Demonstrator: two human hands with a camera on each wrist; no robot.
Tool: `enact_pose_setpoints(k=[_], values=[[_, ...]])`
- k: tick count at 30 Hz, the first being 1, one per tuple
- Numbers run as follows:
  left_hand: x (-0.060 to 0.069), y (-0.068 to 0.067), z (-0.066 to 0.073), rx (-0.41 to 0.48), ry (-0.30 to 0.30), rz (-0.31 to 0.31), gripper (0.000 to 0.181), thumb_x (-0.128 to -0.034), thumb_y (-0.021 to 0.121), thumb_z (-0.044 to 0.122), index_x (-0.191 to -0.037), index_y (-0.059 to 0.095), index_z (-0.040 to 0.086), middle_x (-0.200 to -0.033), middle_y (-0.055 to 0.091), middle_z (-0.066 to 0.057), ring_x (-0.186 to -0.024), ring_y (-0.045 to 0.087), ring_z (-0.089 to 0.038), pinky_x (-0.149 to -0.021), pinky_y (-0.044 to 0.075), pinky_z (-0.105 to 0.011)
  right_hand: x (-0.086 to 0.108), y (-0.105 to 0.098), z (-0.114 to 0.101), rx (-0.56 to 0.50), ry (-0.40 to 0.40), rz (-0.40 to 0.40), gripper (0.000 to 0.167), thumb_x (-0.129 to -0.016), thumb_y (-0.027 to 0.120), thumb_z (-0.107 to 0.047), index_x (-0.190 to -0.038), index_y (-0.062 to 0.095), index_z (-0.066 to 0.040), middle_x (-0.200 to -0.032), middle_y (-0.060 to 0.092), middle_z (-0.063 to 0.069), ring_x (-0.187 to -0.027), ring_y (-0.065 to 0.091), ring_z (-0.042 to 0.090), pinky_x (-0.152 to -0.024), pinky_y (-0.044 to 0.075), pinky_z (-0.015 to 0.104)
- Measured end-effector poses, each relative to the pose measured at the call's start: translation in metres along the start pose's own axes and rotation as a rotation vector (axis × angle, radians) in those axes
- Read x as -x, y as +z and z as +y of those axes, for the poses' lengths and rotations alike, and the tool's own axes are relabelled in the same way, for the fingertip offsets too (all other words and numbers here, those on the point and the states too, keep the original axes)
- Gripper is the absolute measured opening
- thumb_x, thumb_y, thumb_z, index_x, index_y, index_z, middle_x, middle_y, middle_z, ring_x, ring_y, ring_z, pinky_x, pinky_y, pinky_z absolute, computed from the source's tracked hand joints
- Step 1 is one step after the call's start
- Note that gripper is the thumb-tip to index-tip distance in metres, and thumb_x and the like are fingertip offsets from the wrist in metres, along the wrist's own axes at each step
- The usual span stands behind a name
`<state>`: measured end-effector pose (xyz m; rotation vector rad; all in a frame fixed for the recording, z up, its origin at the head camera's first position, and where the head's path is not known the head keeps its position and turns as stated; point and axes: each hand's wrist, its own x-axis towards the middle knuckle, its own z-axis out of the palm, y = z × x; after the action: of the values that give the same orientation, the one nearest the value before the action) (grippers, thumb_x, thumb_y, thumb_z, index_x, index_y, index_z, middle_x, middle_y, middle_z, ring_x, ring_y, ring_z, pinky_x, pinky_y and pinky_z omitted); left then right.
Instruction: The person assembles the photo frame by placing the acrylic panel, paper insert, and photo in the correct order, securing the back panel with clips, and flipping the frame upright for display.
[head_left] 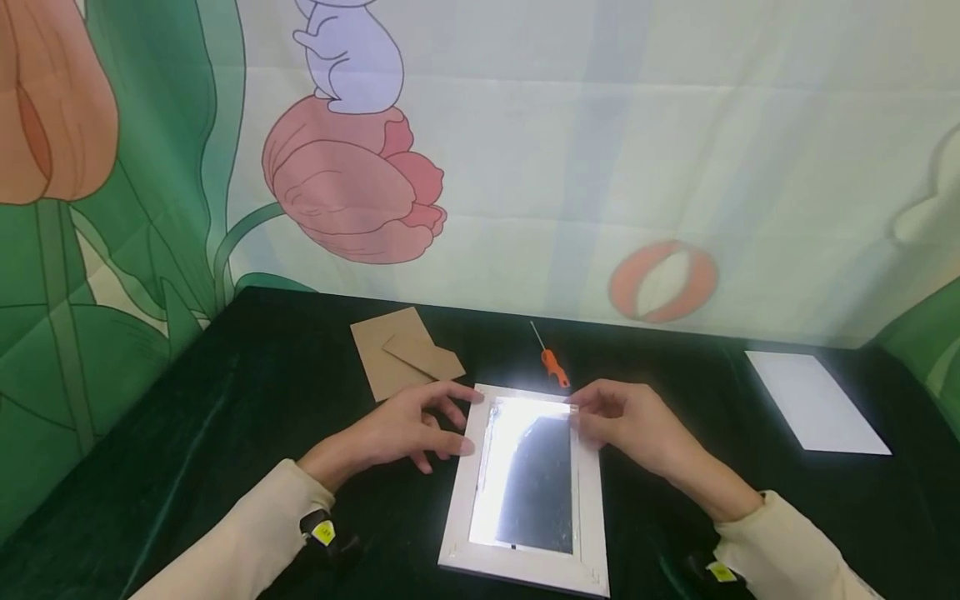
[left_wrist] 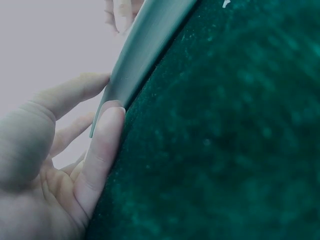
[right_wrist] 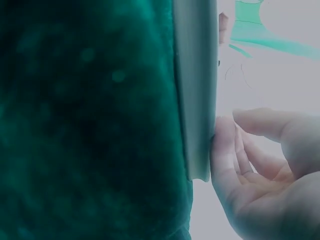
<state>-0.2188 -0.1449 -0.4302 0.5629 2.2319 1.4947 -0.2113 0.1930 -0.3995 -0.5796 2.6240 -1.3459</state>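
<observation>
A white picture frame lies face down or flat on the dark green cloth, with a shiny clear pane within its opening. My left hand touches its left side, one fingertip near the top left corner and the thumb lower on the edge. The left wrist view shows the left thumb against the frame's side. At the pane's upper right corner, my right hand brings thumb and fingertips close together on the frame. Whether those fingertips pinch the pane's edge is hidden by glare.
Behind the left hand lies a brown board with a raised flap. An orange-handled screwdriver rests beyond the frame. A white sheet lies at the right of the cloth-covered table. A printed curtain hangs behind.
</observation>
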Motion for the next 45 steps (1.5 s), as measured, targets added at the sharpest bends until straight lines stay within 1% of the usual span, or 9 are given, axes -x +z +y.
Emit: enact_pose_setpoints(k=[5,15,21,29,35,45], values=[[0.000,0.002,-0.002,-0.013,-0.001,0.014,0.064,-0.0913,0.086,0.023,-0.148,0.059,0.015,-0.119,0.064,-0.012,-0.082,0.073,-0.027,-0.063,0.063,-0.041,0.001,0.002,0.002,0.041,0.012,0.017,0.027,-0.095,0.081,-0.020,-0.118,0.075,-0.007,-0.098,0.074,0.003,-0.084,0.070,0.020,-0.076,0.063,0.033],[0.001,0.002,-0.001,-0.011,0.003,0.024,0.063,-0.0912,0.086,0.023,-0.148,0.059,0.015,-0.118,0.064,-0.013,-0.081,0.072,-0.028,-0.062,0.063,-0.041,-0.001,0.003,0.002,0.088,-0.043,0.022,0.023,-0.094,0.083,-0.018,-0.113,0.076,-0.009,-0.097,0.074,0.001,-0.082,0.069,0.018,-0.072,0.063,0.031],[0.000,0.002,-0.002,-0.011,0.008,0.017,0.064,-0.0914,0.086,0.022,-0.148,0.059,0.015,-0.118,0.064,-0.013,-0.081,0.073,-0.028,-0.062,0.063,-0.040,-0.001,0.005,0.004,0.126,-0.051,0.018,0.022,-0.092,0.084,-0.018,-0.112,0.077,-0.010,-0.094,0.071,0.000,-0.078,0.066,0.017,-0.065,0.061,0.029],[0.001,0.002,-0.001,-0.008,0.008,0.016,0.063,-0.0917,0.086,0.021,-0.149,0.059,0.014,-0.119,0.064,-0.013,-0.080,0.072,-0.028,-0.062,0.063,-0.039,-0.002,0.009,0.001,0.178,-0.056,0.037,0.018,-0.092,0.085,-0.013,-0.108,0.077,-0.010,-0.092,0.067,0.000,-0.078,0.062,0.018,-0.062,0.057,0.030],[0.001,0.001,-0.001,-0.003,0.011,0.015,0.064,-0.0918,0.086,0.021,-0.149,0.058,0.014,-0.119,0.064,-0.013,-0.081,0.073,-0.028,-0.062,0.062,-0.039,-0.001,0.011,-0.003,0.213,-0.054,0.036,0.013,-0.091,0.085,-0.013,-0.102,0.078,-0.012,-0.092,0.065,0.000,-0.079,0.061,0.018,-0.061,0.058,0.030],[0.000,0.002,0.000,-0.018,0.004,0.022,0.063,-0.0916,0.086,0.023,-0.148,0.059,0.015,-0.117,0.064,-0.013,-0.079,0.071,-0.028,-0.061,0.063,-0.039,-0.003,0.011,-0.002,0.233,-0.059,0.033,0.014,-0.090,0.086,-0.012,-0.101,0.077,-0.012,-0.092,0.064,0.000,-0.080,0.060,0.018,-0.062,0.057,0.029]])
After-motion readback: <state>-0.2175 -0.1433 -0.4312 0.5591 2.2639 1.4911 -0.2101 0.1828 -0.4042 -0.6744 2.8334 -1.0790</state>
